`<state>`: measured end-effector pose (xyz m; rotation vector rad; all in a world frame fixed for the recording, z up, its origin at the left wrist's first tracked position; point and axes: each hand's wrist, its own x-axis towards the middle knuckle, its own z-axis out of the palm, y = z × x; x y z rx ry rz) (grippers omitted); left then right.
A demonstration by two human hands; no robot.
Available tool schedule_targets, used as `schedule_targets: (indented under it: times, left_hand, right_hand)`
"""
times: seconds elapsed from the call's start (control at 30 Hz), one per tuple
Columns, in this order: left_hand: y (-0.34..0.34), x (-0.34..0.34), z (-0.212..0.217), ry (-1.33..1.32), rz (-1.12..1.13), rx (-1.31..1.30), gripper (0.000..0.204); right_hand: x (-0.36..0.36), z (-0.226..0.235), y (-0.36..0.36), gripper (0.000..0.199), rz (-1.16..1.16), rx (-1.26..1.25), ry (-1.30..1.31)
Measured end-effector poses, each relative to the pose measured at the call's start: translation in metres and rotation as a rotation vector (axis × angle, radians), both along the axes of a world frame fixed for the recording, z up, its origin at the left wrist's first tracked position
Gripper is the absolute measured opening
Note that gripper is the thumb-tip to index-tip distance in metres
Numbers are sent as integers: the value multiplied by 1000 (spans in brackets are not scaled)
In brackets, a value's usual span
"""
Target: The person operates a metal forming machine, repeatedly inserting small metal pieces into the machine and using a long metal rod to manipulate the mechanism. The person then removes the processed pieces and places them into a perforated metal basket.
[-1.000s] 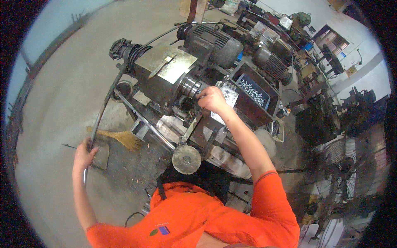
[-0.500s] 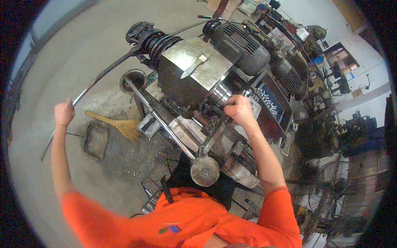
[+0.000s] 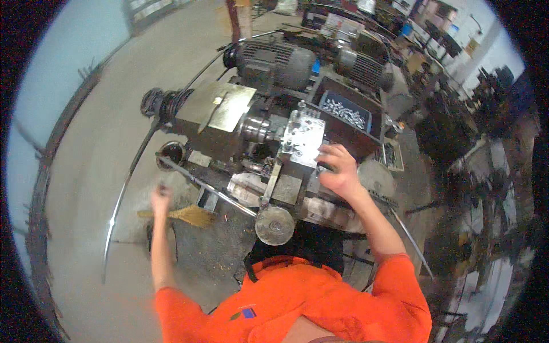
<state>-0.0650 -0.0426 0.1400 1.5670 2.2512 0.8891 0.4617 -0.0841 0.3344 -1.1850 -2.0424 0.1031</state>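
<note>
My left hand point(image 3: 162, 198) is in the air left of the lathe, smeared by motion. A dark spot shows at its fingertips, too blurred to name. The long metal lever point(image 3: 123, 197) stands farther left, apart from that hand. My right hand point(image 3: 338, 170) has its fingers and thumb apart at the near right edge of a bright metal tool block point(image 3: 306, 137); whether it touches the block I cannot tell. Left of the block is the shiny spindle chuck point(image 3: 255, 129), projecting from the headstock with its metal cover plate point(image 3: 233, 108). A flat tool lies on that plate.
A blue tray point(image 3: 346, 111) of small metal parts sits behind the tool block. Near my waist are a round metal disc point(image 3: 275, 225) and a long shiny bar point(image 3: 220, 197). A broom point(image 3: 191, 215) lies on the floor at left. Beyond the headstock stands an electric motor point(image 3: 274, 63).
My left hand has let go of the long lever and moved right. The right hand has left the chuck for the tool block, which now stands beside the chuck. The view has shifted.
</note>
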Motion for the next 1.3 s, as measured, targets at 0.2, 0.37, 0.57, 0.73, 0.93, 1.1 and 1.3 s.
schedule_targets:
  times: [0.2,0.37,0.57,0.73,0.93,1.1,1.3]
  left_hand:
    - [5,62,-109,602,-433,-417,47]
    - [48,70,-46,880,-657,-618,29]
    - [33,42,-26,421,-467,-292,29]
    - [35,43,14,-555,-158,-58,48]
    - [27,123,40,-740,23,68,36]
    - [34,125,31,-771,117,45,21]
    - [37,116,13,-765,97,139,24]
  right_hand:
    - [104,-20,-114,33,-380,-242,-42]
    - [178,-56,-192,37,-799,-353,-88]
    - [292,-124,-283,43,-1387,-821,-278]
    - [333,-166,-342,37,-1419,-995,-500]
    - [266,-217,-401,31,-820,-1043,-124]
    - [129,-215,-373,19,-866,-911,1266]
    - [79,-189,-344,16,-870,-871,1227]
